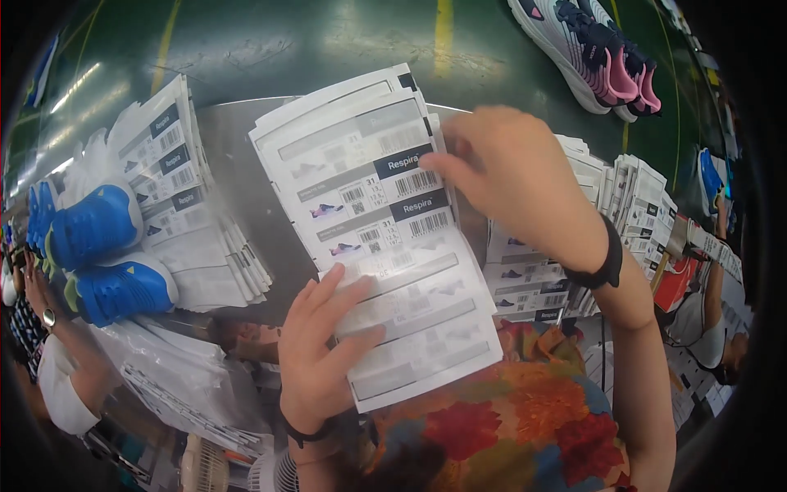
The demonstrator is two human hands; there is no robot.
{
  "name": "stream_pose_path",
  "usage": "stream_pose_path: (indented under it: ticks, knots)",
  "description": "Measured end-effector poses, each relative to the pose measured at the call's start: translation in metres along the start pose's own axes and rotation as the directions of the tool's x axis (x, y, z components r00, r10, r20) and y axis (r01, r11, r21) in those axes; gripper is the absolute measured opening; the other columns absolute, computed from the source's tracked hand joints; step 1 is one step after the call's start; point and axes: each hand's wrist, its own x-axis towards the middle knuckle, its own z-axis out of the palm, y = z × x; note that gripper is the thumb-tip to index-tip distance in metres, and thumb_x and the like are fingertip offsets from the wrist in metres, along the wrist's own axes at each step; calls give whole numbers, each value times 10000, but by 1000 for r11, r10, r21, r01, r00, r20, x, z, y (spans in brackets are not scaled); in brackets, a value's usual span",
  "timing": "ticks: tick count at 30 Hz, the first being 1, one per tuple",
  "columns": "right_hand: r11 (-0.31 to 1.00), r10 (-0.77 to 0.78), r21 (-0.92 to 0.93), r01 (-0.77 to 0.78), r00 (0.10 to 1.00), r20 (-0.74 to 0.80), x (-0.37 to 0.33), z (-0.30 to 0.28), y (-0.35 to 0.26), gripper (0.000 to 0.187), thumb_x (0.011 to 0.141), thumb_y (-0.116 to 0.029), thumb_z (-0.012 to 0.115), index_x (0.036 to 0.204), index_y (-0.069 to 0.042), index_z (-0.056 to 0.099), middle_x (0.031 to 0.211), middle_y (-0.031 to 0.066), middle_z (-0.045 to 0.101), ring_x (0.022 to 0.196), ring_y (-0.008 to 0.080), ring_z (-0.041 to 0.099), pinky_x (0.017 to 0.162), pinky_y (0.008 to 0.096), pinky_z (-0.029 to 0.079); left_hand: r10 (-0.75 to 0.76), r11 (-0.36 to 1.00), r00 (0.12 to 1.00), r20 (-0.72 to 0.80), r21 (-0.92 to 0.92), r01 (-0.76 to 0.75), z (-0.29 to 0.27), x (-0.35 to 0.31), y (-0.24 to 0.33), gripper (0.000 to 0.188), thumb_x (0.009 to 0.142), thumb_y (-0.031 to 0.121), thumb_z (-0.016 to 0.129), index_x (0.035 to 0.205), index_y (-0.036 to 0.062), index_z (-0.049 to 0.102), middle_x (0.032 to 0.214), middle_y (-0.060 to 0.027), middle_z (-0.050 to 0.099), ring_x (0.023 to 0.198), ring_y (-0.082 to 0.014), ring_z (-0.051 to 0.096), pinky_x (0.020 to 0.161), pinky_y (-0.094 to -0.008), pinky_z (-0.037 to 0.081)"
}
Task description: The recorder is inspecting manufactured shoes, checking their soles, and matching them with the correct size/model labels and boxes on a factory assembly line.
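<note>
Two bare hands on one stack of label sheets [328, 184]; stack sits mid-view in front of the person, upper part over the grey metal table [242, 123], lower end reaching over the patterned garment [508, 410]; stack tilted, top leaning left, sheets white, long, edges slightly fanned at top.

Look of it: two crisp label rows mid-stack, each with a dark navy block, white lettering, barcode, square code and small pink-and-purple shoe picture; above them a paler strip, grey-framed, print washed out; lower half a white sheet with faint grey boxes, print showing weakly, part of it upside down.

Left hand [320, 348]: fingers spread, laid on the left edge of the lower sheet, thumb on top of it; right hand [520, 164]: fingers curled at the stack's upper right edge, thumb tip over the upper navy block; cannot tell if a sheet is pinched there, fingertips partly hidden.

Around: blue shoes [123, 291] at left, just beside another label pile [176, 221]; more label sheets [525, 287] right, below the right hand; navy, white and pink shoes [586, 53] top right on a green surface [328, 41].
</note>
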Motion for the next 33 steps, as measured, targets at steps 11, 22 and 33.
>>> stream_pose_path:
  ticks: [11, 22, 33]
  knots:
    - [986, -77, -160, 49, 981, -176, -24, 41, -20, 178, 673, -8, 646, 842, 48, 633, 787, 129, 631, 784, 282, 650, 614, 356, 546, -95, 969, 967, 235, 243, 36, 11, 13, -3, 268, 566, 206, 758, 801, 77, 754, 1445, -239, 481, 1362, -449, 425, 1074, -571, 346]
    - [977, -204, -123, 174, 929, -310, -27, 46, -28, 63, 729, -66, 645, 785, -37, 651, 767, 38, 611, 725, 201, 602, 586, 333, 504, -83, 964, 977, 199, 264, 28, 14, 11, -5, 335, 539, 298, 802, 798, 90, 756, 1429, -220, 506, 1343, -447, 449, 1059, -577, 363]
    - [318, 29, 938, 138, 987, -155, -55, -20, -49, 89, 793, -6, 751, 876, 24, 738, 790, 63, 725, 718, 85, 651, 625, 233, 516, -125, 983, 973, 193, 154, 95, 13, 16, -7, 417, 586, 296, 798, 951, 99, 756, 1289, -234, 596, 1260, -371, 542, 1051, -589, 359]
